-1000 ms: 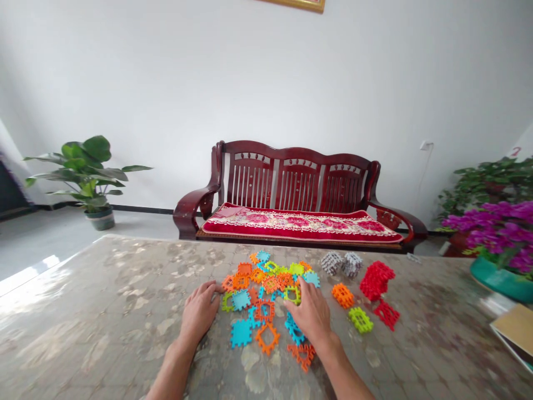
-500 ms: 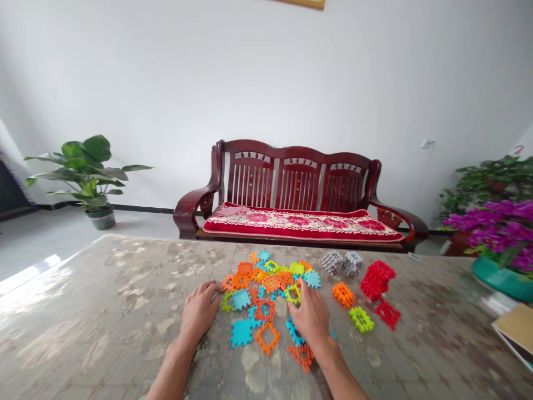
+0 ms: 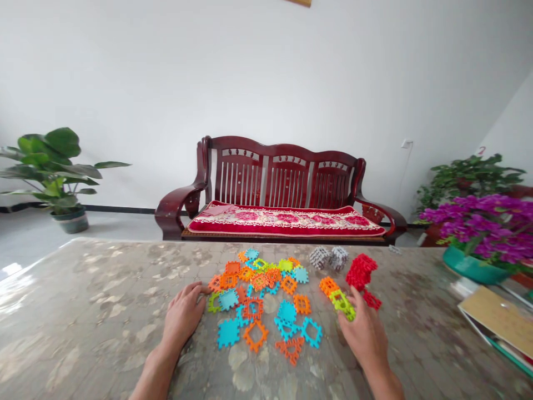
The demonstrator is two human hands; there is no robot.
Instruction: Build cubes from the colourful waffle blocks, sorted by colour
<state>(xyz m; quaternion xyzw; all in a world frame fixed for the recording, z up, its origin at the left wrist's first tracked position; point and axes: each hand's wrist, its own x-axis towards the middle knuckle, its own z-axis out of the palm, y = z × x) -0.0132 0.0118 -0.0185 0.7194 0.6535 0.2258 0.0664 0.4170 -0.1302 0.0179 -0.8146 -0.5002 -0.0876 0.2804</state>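
My left hand (image 3: 185, 311) lies flat on the table at the left edge of a pile of plastic interlocking tiles, fingertips beside an orange tile (image 3: 215, 283). In my right hand (image 3: 365, 330), thumb and fingers close on a lime-green interlocking tile (image 3: 342, 304), at the lime-green stack right of the pile. The fingers partly cover it, so whether it rests on the stack is unclear. Touching or very near it is an orange tile stack (image 3: 328, 286). A red tile stack (image 3: 360, 270) stands just beyond my right fingers. Blue tiles (image 3: 286, 312) and orange tiles (image 3: 255, 335) lie loose between my hands.
Two grey tile bundles (image 3: 320, 258) sit toward the table's far edge. At right are a teal pot of purple flowers (image 3: 474, 265) and a brown folder or book (image 3: 497, 316). A wooden bench (image 3: 287, 172) stands behind the table, a potted plant (image 3: 69, 219) at left.
My right hand has moved right from the pile to the sorted stacks, carrying a lime-green tile. My left hand stays by the pile. The view has turned slightly right.
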